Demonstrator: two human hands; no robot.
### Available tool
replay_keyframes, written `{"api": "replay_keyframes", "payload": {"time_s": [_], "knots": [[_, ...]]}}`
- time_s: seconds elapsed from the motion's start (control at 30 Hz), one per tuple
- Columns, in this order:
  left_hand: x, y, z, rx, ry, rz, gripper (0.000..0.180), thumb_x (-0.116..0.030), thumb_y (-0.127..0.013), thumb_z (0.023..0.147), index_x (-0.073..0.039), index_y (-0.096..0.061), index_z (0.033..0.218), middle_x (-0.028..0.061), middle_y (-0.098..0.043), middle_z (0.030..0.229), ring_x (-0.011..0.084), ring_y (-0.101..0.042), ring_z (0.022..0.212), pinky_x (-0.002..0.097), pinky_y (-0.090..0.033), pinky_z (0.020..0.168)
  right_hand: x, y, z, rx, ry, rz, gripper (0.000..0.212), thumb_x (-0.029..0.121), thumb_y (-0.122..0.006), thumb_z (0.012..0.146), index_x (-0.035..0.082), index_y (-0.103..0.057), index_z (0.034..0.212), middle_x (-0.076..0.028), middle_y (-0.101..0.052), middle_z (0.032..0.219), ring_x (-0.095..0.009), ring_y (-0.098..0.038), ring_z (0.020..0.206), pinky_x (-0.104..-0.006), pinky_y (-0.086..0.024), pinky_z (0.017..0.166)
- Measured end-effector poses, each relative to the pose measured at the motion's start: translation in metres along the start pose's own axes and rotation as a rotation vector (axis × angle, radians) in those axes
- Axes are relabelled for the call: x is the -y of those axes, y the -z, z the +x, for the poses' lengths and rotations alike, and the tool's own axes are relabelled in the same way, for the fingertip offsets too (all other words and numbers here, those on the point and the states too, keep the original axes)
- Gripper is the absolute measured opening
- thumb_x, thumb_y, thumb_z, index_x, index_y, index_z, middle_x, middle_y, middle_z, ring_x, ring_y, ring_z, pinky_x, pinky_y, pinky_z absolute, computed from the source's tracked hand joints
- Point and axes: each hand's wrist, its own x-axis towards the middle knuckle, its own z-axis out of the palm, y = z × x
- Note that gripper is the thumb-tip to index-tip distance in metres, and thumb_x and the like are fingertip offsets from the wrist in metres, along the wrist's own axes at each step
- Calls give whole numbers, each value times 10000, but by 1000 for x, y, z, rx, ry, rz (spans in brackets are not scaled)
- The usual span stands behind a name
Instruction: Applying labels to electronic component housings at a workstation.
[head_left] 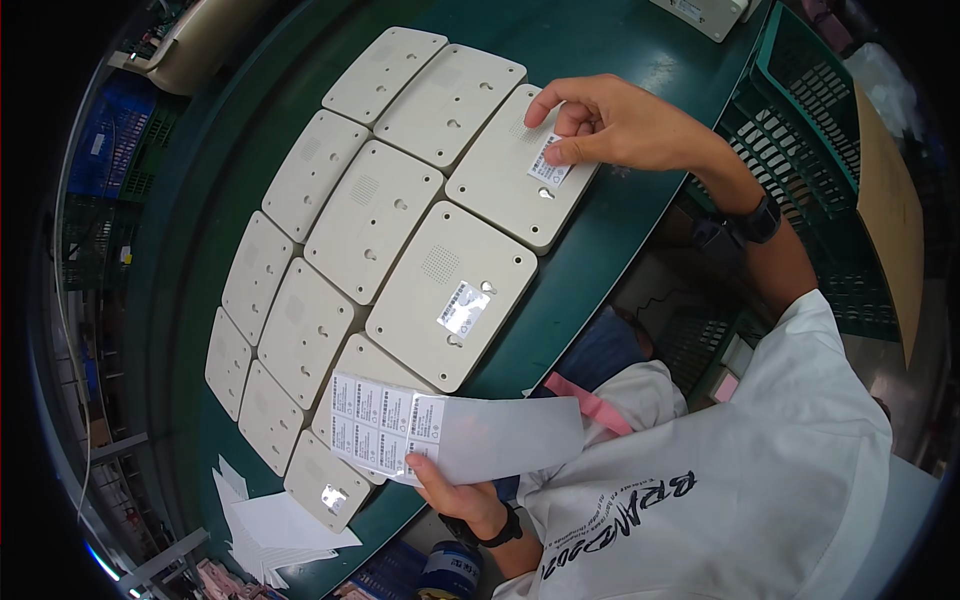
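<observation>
My left hand [460,500] grips a sheet of white printed labels [375,420], thumb on top; its right part is bare backing paper. My right hand [600,125] is closed, with the thumb and bent fingers on a single white label [550,165]. That label lies over a beige plastic housing [500,185] at the top right of the group; whether it is fully stuck down I cannot tell. Below it, another beige housing [420,290] bears a label [463,310] beside its keyhole slot. The sheet partly covers a housing [375,360] further down.
Several more beige housings [370,205] lie in close rows on the green table [640,215]. The lowest one has a label [335,498]. Loose white papers [270,530] lie at the lower left. Green plastic crates [800,130] and cardboard [890,220] stand at the right.
</observation>
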Motion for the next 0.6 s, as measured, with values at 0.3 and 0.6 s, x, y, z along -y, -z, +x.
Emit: {"api": "replay_keyframes", "payload": {"time_s": [0.3,0.6], "knots": [[0,-1,0,-47,12,46,592,-372,-357,1086,32,-313,1517,217,-539,1384,290,-634,1163,414,-557,959,1,0,1,20,-6,-57,344,169,-757,910,-4,-632,1181,27,-564,718,-47,-490,662,-225,-395,578],[1,2,0,-23,7,40,596,-374,-357,1086,31,-308,1521,219,-532,1397,296,-629,1177,419,-551,973,1,-1,1,14,6,-96,337,193,-753,912,-11,-642,1156,20,-558,708,-55,-488,660,-237,-394,579]]}}
